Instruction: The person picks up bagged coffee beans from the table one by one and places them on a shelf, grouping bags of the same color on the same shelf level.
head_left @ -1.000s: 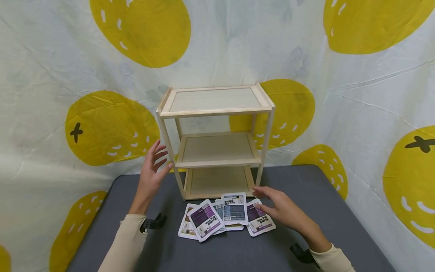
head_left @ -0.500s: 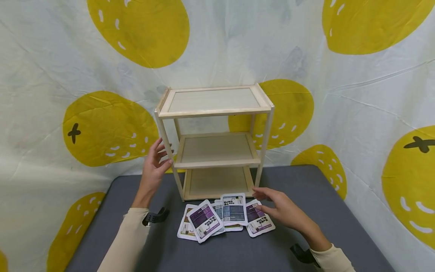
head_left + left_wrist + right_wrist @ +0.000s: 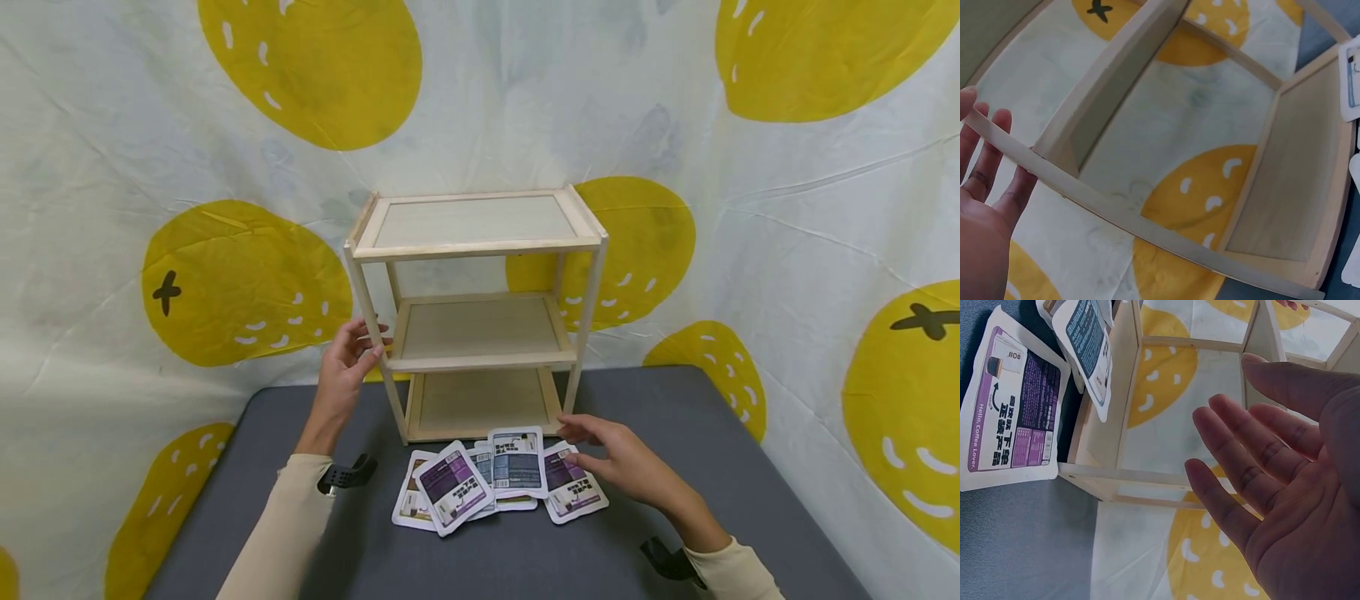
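A light wooden three-tier shelf [image 3: 480, 362] stands upright on the table. My left hand [image 3: 337, 383] holds its front left post [image 3: 1129, 215], thumb on the near side and fingers behind. In front of the shelf lie several flat, white-edged coffee sachets, overlapping one another. A purple sachet [image 3: 453, 490] is at the left, a blue sachet [image 3: 517, 475] in the middle and another purple sachet [image 3: 576, 496] at the right. My right hand [image 3: 626, 462] hovers beside the right purple sachet, fingers relaxed and palm bare in the right wrist view. All three tiers are bare.
The dark grey table [image 3: 450, 567] has its back edge just behind the shelf. Pale fabric [image 3: 487, 108] printed with big yellow fruit surrounds it at the back and sides. A black strap [image 3: 348, 475] is on the left wrist, another strap [image 3: 667, 560] on the right.
My left hand has moved right from beside the shelf onto its front left post, then slightly down. The right hand, sachets and shelf stay put.
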The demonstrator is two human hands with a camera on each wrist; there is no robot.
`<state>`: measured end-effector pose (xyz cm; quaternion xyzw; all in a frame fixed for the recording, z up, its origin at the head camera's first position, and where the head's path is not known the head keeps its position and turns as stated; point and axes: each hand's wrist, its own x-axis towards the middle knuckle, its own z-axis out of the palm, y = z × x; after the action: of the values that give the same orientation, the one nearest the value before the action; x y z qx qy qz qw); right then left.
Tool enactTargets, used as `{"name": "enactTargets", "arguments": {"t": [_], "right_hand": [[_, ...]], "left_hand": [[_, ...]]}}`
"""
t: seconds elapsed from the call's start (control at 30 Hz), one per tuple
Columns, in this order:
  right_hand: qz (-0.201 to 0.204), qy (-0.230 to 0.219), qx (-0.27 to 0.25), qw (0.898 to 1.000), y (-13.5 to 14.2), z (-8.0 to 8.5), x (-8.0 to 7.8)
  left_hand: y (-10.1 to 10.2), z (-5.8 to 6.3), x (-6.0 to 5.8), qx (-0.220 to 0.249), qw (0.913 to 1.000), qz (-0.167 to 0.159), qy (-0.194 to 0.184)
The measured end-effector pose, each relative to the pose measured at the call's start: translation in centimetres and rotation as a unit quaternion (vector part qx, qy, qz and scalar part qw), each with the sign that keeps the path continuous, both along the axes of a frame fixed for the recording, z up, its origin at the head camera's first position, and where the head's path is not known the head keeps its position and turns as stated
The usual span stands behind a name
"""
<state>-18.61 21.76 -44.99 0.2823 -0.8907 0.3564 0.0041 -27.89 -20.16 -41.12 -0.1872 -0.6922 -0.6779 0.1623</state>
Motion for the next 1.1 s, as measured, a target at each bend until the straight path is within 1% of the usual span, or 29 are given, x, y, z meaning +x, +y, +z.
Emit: {"name": "enactTargets", "arguments": {"t": [0.17,0.3,0.43,0.6,0.77,1.1], "right_hand": [[0.002,-0.005,-0.002,1.000,0.2,-0.2,-0.1],[0.006,-0.011,-0.008,1.000,0.4,-0.3,-0.1],[0.007,-0.017,-0.011,1.000,0.7,-0.6,-0.2],[0.006,-0.039,-0.021,0.999,0.9,-1.0,-0.4],[0.004,-0.063,-0.028,0.998,1.1,-1.3,-0.5],[0.015,-0.070,-0.033,0.997,1.4,-2.2,-0.7]], "left_hand": [[0.1,-0.2,-0.1,-0.002,0.9998,0.016,-0.009],[0.1,-0.2,-0.1,0.001,0.9997,0.018,-0.014],[0.2,-0.2,-0.1,-0.005,0.9995,0.027,-0.014],[0.2,-0.1,-0.2,-0.018,0.9991,0.035,-0.014],[0.2,-0.1,-0.4,-0.018,0.9993,0.031,-0.012],[0.1,0.0,-0.5,-0.010,0.9997,0.019,-0.008]]}}
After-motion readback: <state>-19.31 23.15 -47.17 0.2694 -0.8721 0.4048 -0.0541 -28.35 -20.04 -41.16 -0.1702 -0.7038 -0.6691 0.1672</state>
